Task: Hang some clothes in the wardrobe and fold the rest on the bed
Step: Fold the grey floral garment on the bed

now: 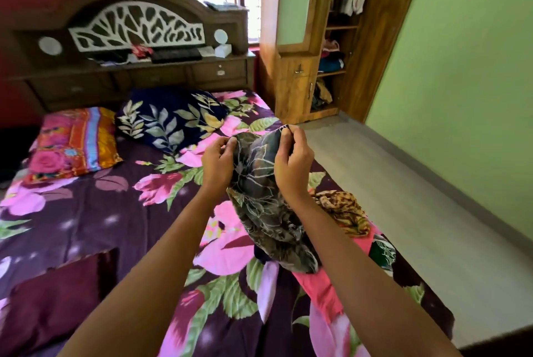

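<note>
Over a floral-sheeted bed (86,212), a person's left hand (217,161) pinches one upper edge of a dark leaf-print garment (265,206). The right hand (292,159) pinches the other edge, fingers (288,133) curled. A crumpled brown-print garment (343,209) lies just beside it, and the wardrobe (372,39) stands open beyond.

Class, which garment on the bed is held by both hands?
The dark grey leaf-print cloth garment: the left hand and right hand pinch its upper edge; the crumpled mustard-brown printed garment and flat pink garment lie unheld.
</note>
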A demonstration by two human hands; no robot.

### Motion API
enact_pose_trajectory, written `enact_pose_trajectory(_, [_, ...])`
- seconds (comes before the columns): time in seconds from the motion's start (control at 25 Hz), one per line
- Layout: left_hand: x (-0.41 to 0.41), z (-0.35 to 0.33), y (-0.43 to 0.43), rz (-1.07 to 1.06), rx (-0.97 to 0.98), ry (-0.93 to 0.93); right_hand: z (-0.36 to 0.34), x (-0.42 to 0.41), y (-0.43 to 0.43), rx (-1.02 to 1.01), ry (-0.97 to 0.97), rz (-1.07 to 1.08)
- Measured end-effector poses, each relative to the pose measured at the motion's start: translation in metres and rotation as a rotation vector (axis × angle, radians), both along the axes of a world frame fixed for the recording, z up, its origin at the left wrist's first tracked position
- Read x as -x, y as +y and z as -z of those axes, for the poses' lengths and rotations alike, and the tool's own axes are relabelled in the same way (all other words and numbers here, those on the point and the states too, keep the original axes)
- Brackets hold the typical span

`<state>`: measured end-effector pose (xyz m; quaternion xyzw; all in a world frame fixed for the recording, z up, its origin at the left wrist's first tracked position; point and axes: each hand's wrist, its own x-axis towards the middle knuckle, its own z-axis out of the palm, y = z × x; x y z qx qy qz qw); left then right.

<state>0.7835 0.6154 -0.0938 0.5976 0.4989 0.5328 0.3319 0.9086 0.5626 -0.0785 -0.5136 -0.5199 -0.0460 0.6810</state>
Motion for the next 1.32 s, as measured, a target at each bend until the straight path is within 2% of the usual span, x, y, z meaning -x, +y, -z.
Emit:
enact_pose_trajectory(0.08, [0.033, -0.018, -0.008, -0.031, -0.034, -0.010, -0.010, 0.024, -0.002, 0.009, -0.073, 0.015])
enact_pose_trajectory(0.16, [0.063, -0.036, -0.015, -0.027, -0.073, -0.024, -0.015, 0.045, 0.002, 0.093, -0.259, 0.130])
enact_pose_trajectory(0.24, [0.090, -0.054, -0.022, 0.031, -0.090, -0.021, -0.021, 0.064, 0.008, 0.141, -0.315, 0.067])
enact_pose_trajectory(0.32, [0.115, -0.073, -0.032, 0.181, -0.095, 0.004, -0.031, 0.085, 0.012, 0.197, -0.246, -0.296])
enact_pose_trajectory(0.4, [0.137, -0.091, -0.041, 0.344, -0.089, 0.034, -0.044, 0.109, 0.011, 0.355, -0.194, -0.707])
enact_pose_trajectory(0.48, [0.158, -0.104, -0.045, 0.432, -0.100, 0.075, -0.051, 0.130, 0.016, 0.474, -0.266, -0.881])
enact_pose_trajectory(0.64, [0.187, -0.104, -0.046, 0.345, -0.153, 0.076, -0.055, 0.158, 0.027, 0.325, -0.513, -0.624])
enact_pose_trajectory(0.72, [0.194, -0.094, -0.047, 0.322, -0.099, -0.014, -0.057, 0.163, 0.033, 0.275, -0.515, -0.575])
enact_pose_trajectory(0.8, [0.199, -0.083, -0.047, 0.349, -0.046, -0.024, -0.062, 0.162, 0.037, 0.239, -0.428, -0.577])
enact_pose_trajectory(0.88, [0.207, -0.072, -0.044, 0.355, 0.046, 0.112, -0.070, 0.158, 0.040, 0.212, -0.365, -0.545])
enact_pose_trajectory(0.96, [0.216, -0.065, -0.038, 0.289, 0.137, 0.340, -0.075, 0.152, 0.044, 0.191, -0.365, -0.503])
enact_pose_trajectory(1.04, [0.221, -0.065, -0.026, 0.201, 0.127, 0.438, -0.075, 0.143, 0.048, 0.185, -0.348, -0.430])
enact_pose_trajectory(1.12, [0.223, -0.071, -0.018, 0.153, 0.155, 0.253, -0.076, 0.132, 0.059, 0.272, -0.360, -0.362])
enact_pose_trajectory(1.2, [0.222, -0.083, -0.015, 0.169, 0.172, 0.039, -0.082, 0.119, 0.062, 0.514, -0.419, -0.374])
enact_pose_trajectory(1.32, [0.212, -0.104, -0.018, 0.261, 0.060, 0.126, -0.090, 0.115, 0.050, 0.734, -0.451, -0.676])
